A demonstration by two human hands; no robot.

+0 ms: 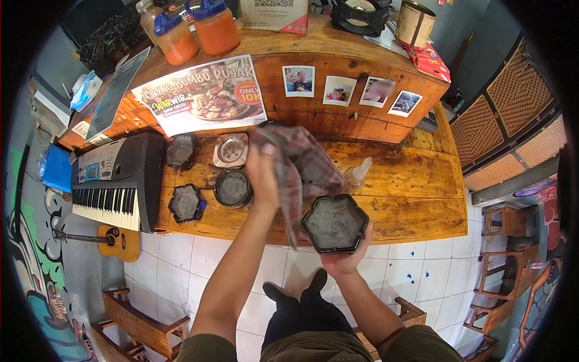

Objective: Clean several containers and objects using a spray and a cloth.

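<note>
My right hand (346, 262) holds up a black hexagonal ashtray (335, 224) from below, its grey inside facing me, at the table's front edge. A checked cloth (312, 160) hangs from my left hand (264, 178), over the wooden table; both are blurred. Just left of that hand stands a round black ashtray (233, 188). Behind it is a squarish ashtray with a clear glass bowl (230, 149). Two more black hexagonal ashtrays, one at the back (180, 152) and one nearer me (186, 203), sit farther left. A dark rim (270, 123) shows partly behind the cloth.
A small clear container (358, 173) stands right of the cloth. An electronic keyboard (120, 183) takes up the table's left end. Behind rises a wooden counter (334, 47) bearing jars (217, 34) and a poster (203, 95). A guitar (120, 243) and wooden benches (144, 316) are below.
</note>
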